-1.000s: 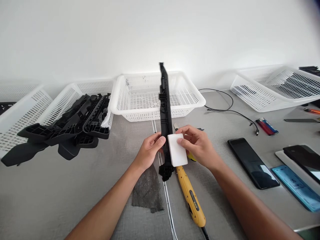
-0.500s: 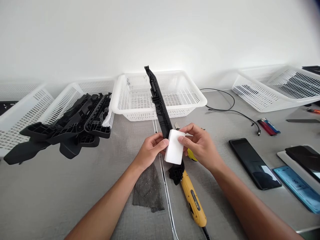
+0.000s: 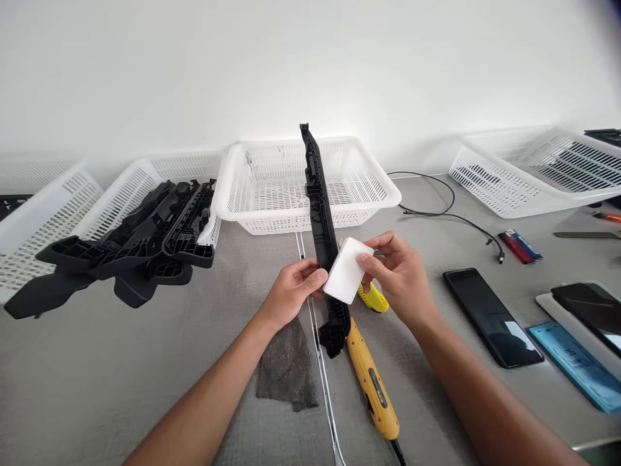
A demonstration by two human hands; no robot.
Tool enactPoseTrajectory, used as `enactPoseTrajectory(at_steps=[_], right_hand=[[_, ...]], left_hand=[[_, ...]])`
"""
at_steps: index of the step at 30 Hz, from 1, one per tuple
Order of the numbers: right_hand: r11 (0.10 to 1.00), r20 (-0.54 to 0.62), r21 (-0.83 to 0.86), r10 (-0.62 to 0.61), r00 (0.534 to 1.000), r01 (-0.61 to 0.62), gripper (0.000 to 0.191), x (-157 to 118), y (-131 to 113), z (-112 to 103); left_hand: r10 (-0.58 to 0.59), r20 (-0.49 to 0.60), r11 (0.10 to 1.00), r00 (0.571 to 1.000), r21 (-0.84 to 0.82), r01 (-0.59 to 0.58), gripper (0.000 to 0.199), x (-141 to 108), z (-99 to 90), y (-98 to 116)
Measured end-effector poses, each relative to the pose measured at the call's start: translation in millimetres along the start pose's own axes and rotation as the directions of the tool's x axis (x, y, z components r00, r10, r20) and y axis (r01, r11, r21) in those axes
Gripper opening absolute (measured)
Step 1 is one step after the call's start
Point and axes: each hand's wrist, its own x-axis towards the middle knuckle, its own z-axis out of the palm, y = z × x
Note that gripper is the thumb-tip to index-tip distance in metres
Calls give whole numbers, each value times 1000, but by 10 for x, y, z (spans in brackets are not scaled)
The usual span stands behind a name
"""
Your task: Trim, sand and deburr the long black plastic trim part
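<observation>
My left hand (image 3: 299,289) is closed around a long black ribbed plastic trim piece (image 3: 323,223), which stands tilted up from the table. My right hand (image 3: 398,275) pinches a white rectangular sponge block (image 3: 347,272) between thumb and fingers. The block lies in front of the trim piece and hides part of it; its lower left corner is at my left thumb. Below my hands lies a yellow corded power tool (image 3: 372,385). A yellow-handled tool (image 3: 373,299) shows partly behind my right hand. A dark mesh cloth (image 3: 288,369) lies under my left wrist.
A white basket (image 3: 230,207) stands behind my hands. Black plastic parts (image 3: 160,239) overhang another basket at left. A thin metal strip (image 3: 326,388) runs down the table. A phone (image 3: 492,317), lighters (image 3: 520,246) and a black cable (image 3: 478,226) lie right.
My right hand has moved right and slightly up, turning the white block clockwise. The black trim piece has swung more upright, its top end shifting right and its lower end left.
</observation>
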Motion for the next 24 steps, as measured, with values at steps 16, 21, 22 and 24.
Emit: enactPoseTrajectory(at_steps=[16,21,22,24], right_hand=[[998,201,-30,63,978,-58,20,33,-21,-128],[992,445,-44,123,887,-115,22,-6,-16,-123],[992,463,-50,128,877,-118,24,-10,-15,-124],[992,442,-57,126,888,-113,25,-18,-17,-118]], left_hand=[[47,50,998,998,-51,-44,38,4,-12,-19],[57,-67,988,996,-141,-66,38,17,-1,-53],[59,-88,985,994,-157,-72,39,19,0,-51],[65,-114,980,991,-178,-85,41,21,3,-37]])
